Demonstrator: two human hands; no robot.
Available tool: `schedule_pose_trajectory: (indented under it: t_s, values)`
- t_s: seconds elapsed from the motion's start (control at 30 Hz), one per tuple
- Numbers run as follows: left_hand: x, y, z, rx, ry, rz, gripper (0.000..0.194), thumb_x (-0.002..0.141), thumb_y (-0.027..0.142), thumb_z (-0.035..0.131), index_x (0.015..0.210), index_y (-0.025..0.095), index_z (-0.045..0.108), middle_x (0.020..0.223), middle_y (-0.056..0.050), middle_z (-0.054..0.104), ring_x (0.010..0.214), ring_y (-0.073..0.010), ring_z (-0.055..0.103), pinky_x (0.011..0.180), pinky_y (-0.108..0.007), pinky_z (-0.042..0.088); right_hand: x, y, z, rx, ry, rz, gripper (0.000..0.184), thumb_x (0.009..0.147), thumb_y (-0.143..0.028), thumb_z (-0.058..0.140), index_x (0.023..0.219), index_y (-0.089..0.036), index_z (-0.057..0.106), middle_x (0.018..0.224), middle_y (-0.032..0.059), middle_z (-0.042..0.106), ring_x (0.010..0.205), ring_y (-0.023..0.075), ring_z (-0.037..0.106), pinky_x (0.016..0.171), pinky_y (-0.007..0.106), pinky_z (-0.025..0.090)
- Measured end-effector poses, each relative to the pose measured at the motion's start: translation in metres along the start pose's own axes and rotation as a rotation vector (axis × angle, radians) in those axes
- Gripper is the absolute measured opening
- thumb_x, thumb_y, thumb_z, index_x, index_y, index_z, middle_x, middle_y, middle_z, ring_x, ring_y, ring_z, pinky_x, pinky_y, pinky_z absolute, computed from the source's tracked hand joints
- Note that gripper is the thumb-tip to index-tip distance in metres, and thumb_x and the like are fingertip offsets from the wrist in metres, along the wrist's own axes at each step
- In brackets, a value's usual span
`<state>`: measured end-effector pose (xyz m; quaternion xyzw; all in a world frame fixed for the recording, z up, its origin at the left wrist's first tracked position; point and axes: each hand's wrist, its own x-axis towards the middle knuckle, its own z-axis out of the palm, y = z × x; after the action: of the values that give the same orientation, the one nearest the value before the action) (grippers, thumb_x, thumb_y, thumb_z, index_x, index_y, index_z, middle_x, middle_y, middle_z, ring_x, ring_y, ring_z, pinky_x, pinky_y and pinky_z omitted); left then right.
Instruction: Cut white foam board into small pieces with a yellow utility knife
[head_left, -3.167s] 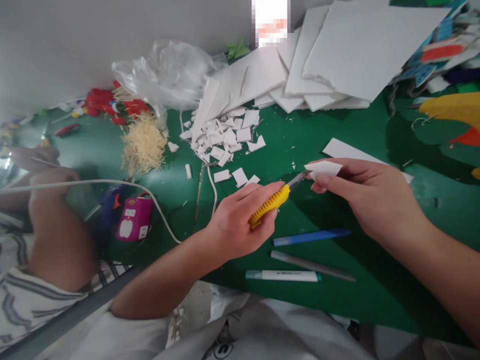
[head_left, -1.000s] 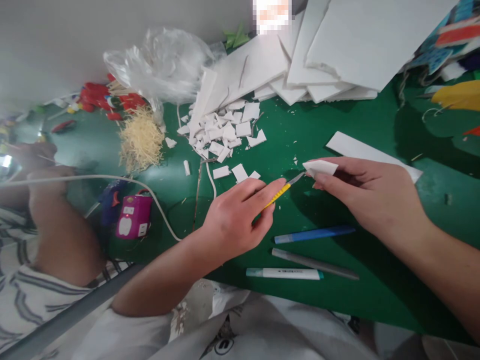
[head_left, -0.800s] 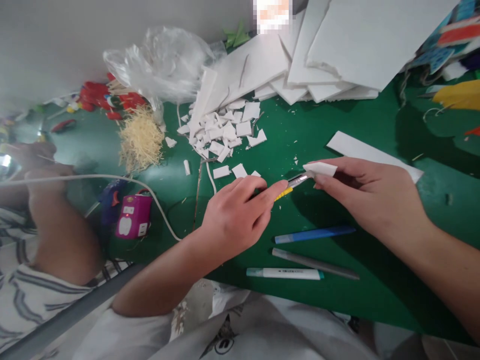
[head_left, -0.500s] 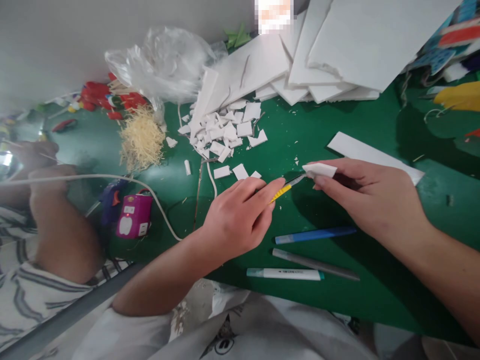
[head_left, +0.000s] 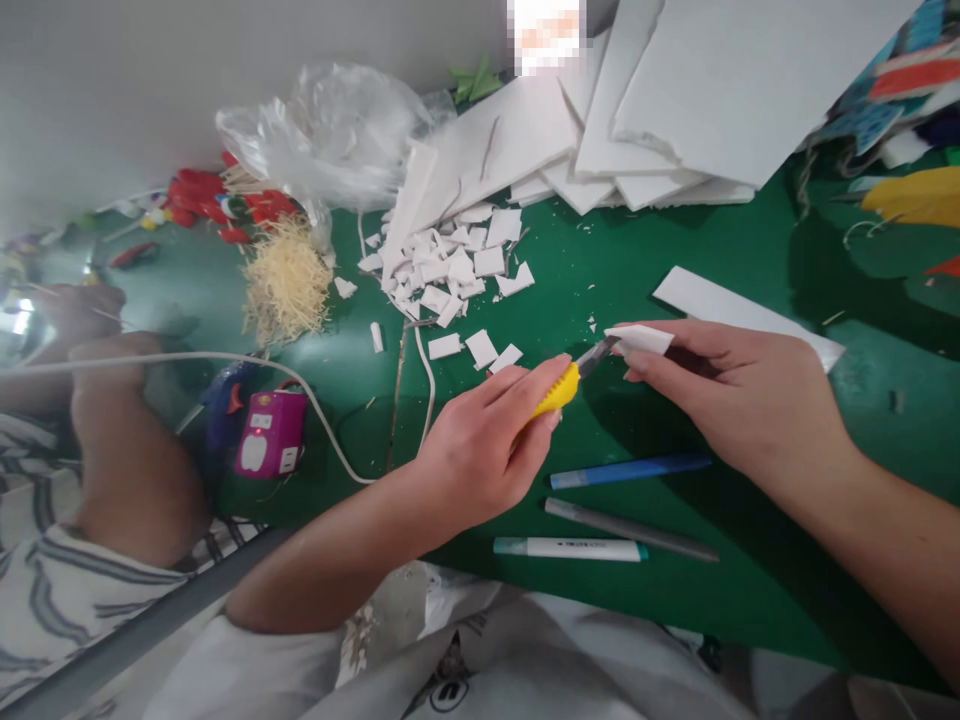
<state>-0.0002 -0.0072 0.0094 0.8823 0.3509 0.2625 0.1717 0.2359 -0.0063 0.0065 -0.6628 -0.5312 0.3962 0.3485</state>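
Observation:
My left hand (head_left: 487, 440) is closed around a yellow utility knife (head_left: 556, 391), its blade pointing up and right. The blade's tip meets, or lies very near, the left end of a small white foam piece (head_left: 643, 339). That piece is pinched between the thumb and fingers of my right hand (head_left: 739, 385), a little above the green table. Behind the right hand lies a long white foam strip (head_left: 739, 312), partly covered by it. Small foam scraps (head_left: 450, 262) are heaped beyond my left hand, with a few loose cut pieces (head_left: 481, 350) nearer to it.
A blue marker (head_left: 630, 470), a grey marker (head_left: 630, 528) and a white marker (head_left: 570, 549) lie in front of me. White foam sheets (head_left: 697, 90) are stacked at the back. A purple power socket (head_left: 271, 432) with a white cable stands left, near another person's arm (head_left: 131, 450).
My left hand has turned the knife, so more of its yellow handle and the flat of its blade show. The right hand and the foam piece have barely moved.

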Motion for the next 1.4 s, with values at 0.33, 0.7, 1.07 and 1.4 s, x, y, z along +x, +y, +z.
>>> schedule_pose_trajectory:
  t_s: [0.33, 0.7, 1.07, 1.4]
  values:
    - [0.004, 0.000, -0.005, 0.426, 0.032, 0.096, 0.030, 0.103, 0.009, 0.056, 0.125, 0.022, 0.072, 0.094, -0.002, 0.075, 0.078, -0.0152, 0.072, 0.071, -0.028, 0.055, 0.001, -0.003, 0.001, -0.055, 0.019, -0.014, 0.016, 0.081, -0.042, 0.071, 0.081, -0.031, 0.082, 0.068, 0.0013, 0.075, 0.063, 0.0205, 0.069, 0.054, 0.032, 0.049]
    - [0.001, 0.004, 0.001, 0.278, -0.027, 0.101, 0.035, 0.108, 0.015, 0.047, 0.136, -0.002, 0.059, 0.104, -0.013, 0.077, 0.089, -0.0174, 0.075, 0.079, -0.026, 0.061, -0.001, 0.000, 0.004, -0.048, -0.003, -0.049, 0.020, 0.084, -0.043, 0.073, 0.095, -0.031, 0.086, 0.072, 0.0004, 0.078, 0.069, 0.0221, 0.073, 0.058, 0.032, 0.053]
    - [0.002, 0.004, -0.002, 0.370, -0.009, 0.103, 0.029, 0.106, 0.013, 0.052, 0.133, 0.011, 0.064, 0.096, -0.005, 0.077, 0.080, -0.0162, 0.076, 0.069, -0.027, 0.062, -0.001, 0.002, 0.003, -0.005, -0.029, -0.051, 0.020, 0.085, -0.043, 0.073, 0.096, -0.031, 0.085, 0.072, 0.0011, 0.078, 0.068, 0.0223, 0.073, 0.058, 0.033, 0.054]
    - [0.000, 0.011, -0.001, 0.318, -0.017, 0.108, 0.032, 0.108, 0.015, 0.049, 0.135, 0.003, 0.058, 0.102, -0.010, 0.079, 0.086, -0.0162, 0.076, 0.075, -0.026, 0.065, -0.002, -0.002, 0.001, -0.062, 0.061, -0.045, 0.015, 0.086, -0.040, 0.070, 0.084, -0.030, 0.082, 0.067, 0.0007, 0.075, 0.063, 0.0205, 0.069, 0.059, 0.033, 0.053]
